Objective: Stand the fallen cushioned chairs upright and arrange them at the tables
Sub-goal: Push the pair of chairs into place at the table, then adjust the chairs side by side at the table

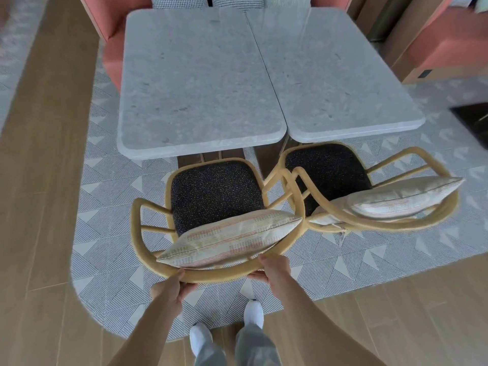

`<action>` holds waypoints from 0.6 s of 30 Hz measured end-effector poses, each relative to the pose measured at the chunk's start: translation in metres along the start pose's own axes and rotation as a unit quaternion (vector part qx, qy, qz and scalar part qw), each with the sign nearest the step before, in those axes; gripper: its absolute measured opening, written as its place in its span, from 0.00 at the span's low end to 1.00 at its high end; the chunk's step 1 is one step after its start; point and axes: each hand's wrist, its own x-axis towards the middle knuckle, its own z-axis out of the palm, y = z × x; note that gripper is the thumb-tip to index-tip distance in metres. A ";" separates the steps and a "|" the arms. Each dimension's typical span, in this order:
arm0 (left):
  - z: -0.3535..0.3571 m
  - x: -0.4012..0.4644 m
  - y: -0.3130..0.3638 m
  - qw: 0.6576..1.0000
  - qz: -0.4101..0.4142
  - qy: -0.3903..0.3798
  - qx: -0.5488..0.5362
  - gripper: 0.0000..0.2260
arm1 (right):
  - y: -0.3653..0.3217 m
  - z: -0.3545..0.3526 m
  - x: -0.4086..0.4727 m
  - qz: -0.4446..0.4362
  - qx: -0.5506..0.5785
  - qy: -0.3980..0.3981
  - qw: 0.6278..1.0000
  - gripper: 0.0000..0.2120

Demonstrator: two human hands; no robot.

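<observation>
Fig.: L hand [173, 286] and R hand [273, 268] each curled round the curved back rail of the near chair [216, 196], which stood upright w/ its pillow [229, 240] against the back, seat just short of the left table [195, 83]. Best approach, prob.: push straight in, square to the edge, w/o hooking the second chair [330, 170], whose frame touched it, at the right table [335, 75]. Patterned rug [111, 207] lay on wood floor [39, 180]; coral bench [111, 35] sat beyond.

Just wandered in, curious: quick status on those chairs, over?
Both hands, left and right, grip near yellow rattan chair's back rail. Upright at left grey stone table. Second yellow chair alongside, arms overlapping.
</observation>
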 end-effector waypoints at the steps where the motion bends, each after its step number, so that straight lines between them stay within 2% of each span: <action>1: 0.002 -0.002 0.001 1.000 0.008 0.008 0.018 0.08 | 0.000 -0.001 0.000 0.003 -0.006 0.006 1.000 0.08; 4: 0.003 -0.021 0.014 0.984 0.083 0.107 0.114 0.11 | -0.006 -0.007 -0.009 -0.020 -0.080 0.070 0.994 0.16; 6: 0.007 -0.043 0.029 0.955 0.194 0.176 0.140 0.11 | -0.021 -0.011 -0.020 -0.072 -0.111 0.133 0.982 0.19; 7: 0.008 -0.060 0.037 0.940 0.262 0.178 0.126 0.12 | -0.031 -0.013 -0.031 -0.114 -0.095 0.140 0.979 0.18; 10: 0.015 -0.111 0.060 0.910 0.409 0.058 0.042 0.12 | -0.075 -0.015 -0.072 -0.302 -0.027 0.060 0.951 0.06; 13: 0.020 -0.150 0.080 0.864 0.494 -0.049 0.083 0.10 | -0.119 -0.017 -0.116 -0.446 -0.019 -0.029 0.894 0.12; 15: 0.020 -0.170 0.084 0.843 0.522 -0.100 0.081 0.13 | -0.135 -0.021 -0.141 -0.480 0.000 -0.109 0.870 0.19; 18: 0.010 -0.194 0.077 0.814 0.565 -0.127 0.047 0.13 | -0.143 -0.026 -0.169 -0.536 0.018 -0.165 0.828 0.20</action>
